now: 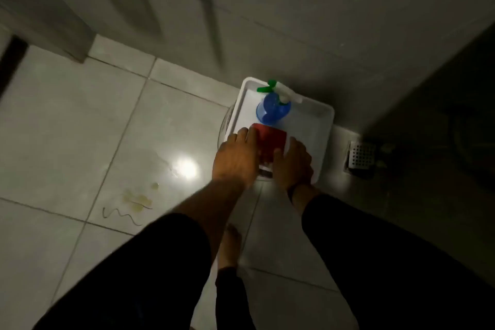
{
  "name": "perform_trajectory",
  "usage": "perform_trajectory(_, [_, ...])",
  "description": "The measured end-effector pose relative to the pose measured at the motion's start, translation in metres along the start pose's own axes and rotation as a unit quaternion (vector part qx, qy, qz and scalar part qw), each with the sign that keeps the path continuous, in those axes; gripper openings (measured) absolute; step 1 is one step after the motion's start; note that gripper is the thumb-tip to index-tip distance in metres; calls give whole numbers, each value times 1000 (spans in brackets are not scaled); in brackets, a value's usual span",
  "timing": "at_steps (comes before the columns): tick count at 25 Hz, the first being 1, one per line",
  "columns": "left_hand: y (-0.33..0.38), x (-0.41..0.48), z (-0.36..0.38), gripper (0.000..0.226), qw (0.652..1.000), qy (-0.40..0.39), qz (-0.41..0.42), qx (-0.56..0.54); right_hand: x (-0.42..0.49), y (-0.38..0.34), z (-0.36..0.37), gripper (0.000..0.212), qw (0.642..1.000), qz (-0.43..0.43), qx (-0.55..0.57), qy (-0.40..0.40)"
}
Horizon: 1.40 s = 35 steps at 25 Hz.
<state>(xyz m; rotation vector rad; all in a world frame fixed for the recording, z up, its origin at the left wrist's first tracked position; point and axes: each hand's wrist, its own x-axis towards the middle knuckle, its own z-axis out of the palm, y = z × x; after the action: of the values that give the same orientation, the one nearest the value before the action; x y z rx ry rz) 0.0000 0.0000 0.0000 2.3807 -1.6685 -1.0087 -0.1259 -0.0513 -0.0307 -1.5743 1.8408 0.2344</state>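
A white tray (318, 126) sits low over the tiled floor by the wall. On it stand a blue spray bottle (272, 111) with a green and white trigger head and a red box-shaped thing (270, 143). My left hand (237, 158) lies on the left side of the red thing, fingers stretched along it. My right hand (292, 163) is at its right side, thumb against it. Both hands reach down from dark sleeves. The frame is blurred and dim, so whether the hands grip the red thing or the tray's edge is unclear.
A clear round container (223, 128) shows under the tray's left edge. A floor drain grate (361, 155) lies to the right. Yellowish stains (138, 199) and a squiggly wire (122, 215) mark the tiles at left. My bare foot (230, 246) stands below the tray. A white door (160, 8) is behind.
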Motion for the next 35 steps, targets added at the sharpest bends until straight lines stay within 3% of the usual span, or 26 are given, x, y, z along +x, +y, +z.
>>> perform_trajectory(4, [7, 70, 34, 64, 987, -73, -140, -32, 72, 2, 30, 76, 984, 107, 134, -48])
perform_trajectory(7, [10, 87, 55, 58, 965, -70, -228, -108, 92, 8, 49, 69, 969, 121, 211, -34])
perform_trajectory(10, [3, 100, 59, 57, 938, -60, -243, -239, 101, 10, 48, 51, 950, 129, 286, -8])
perform_trajectory(15, [-6, 64, 30, 28, 834, 49, -222, -502, 44, -10, 24, 31, 880, 87, 467, 13])
perform_trajectory(17, [-26, 29, 14, 23, 764, 43, -229, -601, 4, -20, 17, 37, 875, 60, 480, -34])
perform_trajectory(19, [-59, -14, 2, 22, 697, 15, -238, -676, -35, -27, 22, 51, 852, 46, 494, -168])
perform_trajectory(22, [-121, -79, 8, 27, 666, -8, -227, -711, -84, -37, 56, 76, 819, 30, 448, -358])
perform_trajectory(24, [-164, -113, 22, 36, 645, -1, -242, -725, -103, -47, 94, 64, 826, 41, 410, -384])
perform_trajectory(27, [-250, -159, 70, 32, 595, 86, -317, -734, -117, -73, 177, 54, 860, 72, 336, -377])
perform_trajectory(28, [-280, -172, 96, 31, 592, 127, -356, -712, -115, -82, 207, 53, 880, 51, 292, -371])
perform_trajectory(29, [-310, -186, 127, 37, 612, 155, -400, -664, -112, -91, 238, 52, 896, 5, 240, -373])
perform_trajectory(32, [-397, -215, 220, 70, 728, 131, -488, -463, -89, -130, 330, 57, 916, -176, 113, -342])
perform_trajectory(35, [-483, -215, 302, 81, 781, 167, -520, -304, -56, -169, 434, 63, 904, -340, -11, -259])
